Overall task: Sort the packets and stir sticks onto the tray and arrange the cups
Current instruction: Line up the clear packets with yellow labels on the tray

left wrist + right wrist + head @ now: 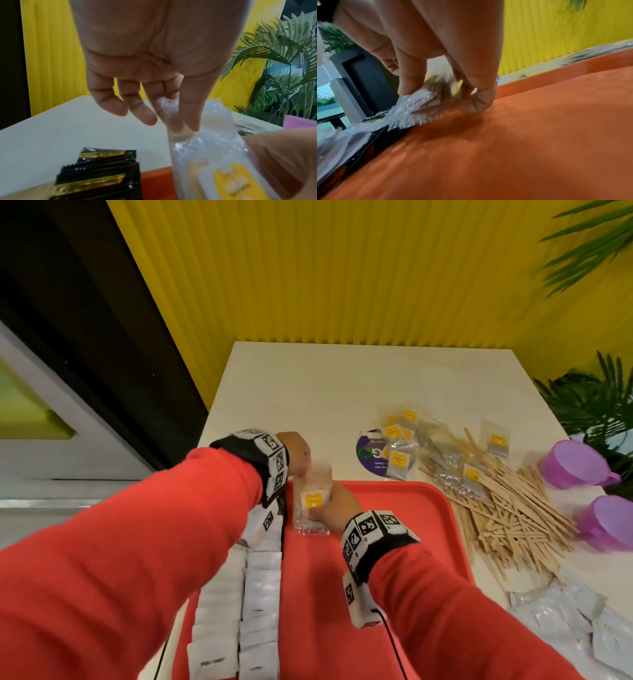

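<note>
A small stack of clear packets with yellow labels point(313, 498) stands on edge at the far left of the red tray point(394, 508). My left hand point(298, 457) pinches the stack's top corner point(171, 108) between thumb and fingers. My right hand point(337, 505) grips its lower right side, fingers curled over the clear packets point(412, 108) and thumb down by the tray floor point(539, 135). Two rows of white packets point(253, 594) lie along the tray's left side. Wooden stir sticks point(507, 508) and two purple cups point(575, 463) sit on the table to the right.
More clear yellow-label packets point(400, 450) lie heaped on the white table point(308, 392) beyond the tray. Silver-white packets point(565, 611) are spread at the right front. Dark packets with gold bands point(102, 175) lie under my left hand. Plants point(596, 402) stand at the right edge.
</note>
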Available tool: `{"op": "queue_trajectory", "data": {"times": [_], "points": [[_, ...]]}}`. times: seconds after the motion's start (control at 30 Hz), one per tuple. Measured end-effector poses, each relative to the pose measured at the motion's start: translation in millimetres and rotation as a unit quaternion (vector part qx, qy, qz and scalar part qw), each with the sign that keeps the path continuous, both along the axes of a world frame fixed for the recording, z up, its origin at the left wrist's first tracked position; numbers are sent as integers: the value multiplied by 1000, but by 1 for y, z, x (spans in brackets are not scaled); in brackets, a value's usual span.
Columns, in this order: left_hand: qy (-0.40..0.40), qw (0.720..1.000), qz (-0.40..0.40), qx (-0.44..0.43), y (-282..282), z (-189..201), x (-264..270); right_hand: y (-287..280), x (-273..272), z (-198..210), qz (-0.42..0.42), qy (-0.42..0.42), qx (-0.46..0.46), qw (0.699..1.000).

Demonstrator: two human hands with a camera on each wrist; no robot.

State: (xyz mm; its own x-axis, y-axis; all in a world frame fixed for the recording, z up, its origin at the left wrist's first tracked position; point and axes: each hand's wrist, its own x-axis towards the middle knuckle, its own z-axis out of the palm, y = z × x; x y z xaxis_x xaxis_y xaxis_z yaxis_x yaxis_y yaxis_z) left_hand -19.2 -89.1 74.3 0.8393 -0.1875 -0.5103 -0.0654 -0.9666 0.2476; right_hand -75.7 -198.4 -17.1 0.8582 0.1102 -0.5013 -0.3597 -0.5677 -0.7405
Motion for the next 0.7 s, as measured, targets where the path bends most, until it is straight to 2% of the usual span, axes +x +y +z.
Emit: {"op": "queue_trajectory", "data": {"times": [0.1,0.17,0.3,0.4,0.57,0.7], "points": [[13,1000,-16,0,11,-9,8,12,4,-1,29,6,-116,993],[-3,1000,-21,-9,17,-15,13,15,4,0,8,0,-144,990],[-27,999,-34,-22,27,-25,18,19,0,-1,-39,-24,-133,990],[-32,998,-32,-38,33,-31,21,26,-6,-2,-36,-35,-135,990],[-36,996,18,-76,37,-34,22,30,-10,-5,-47,-32,-156,986],[-27,997,4,-78,37,-35,24,29,-12,-6,-43,-39,-160,985]]}}
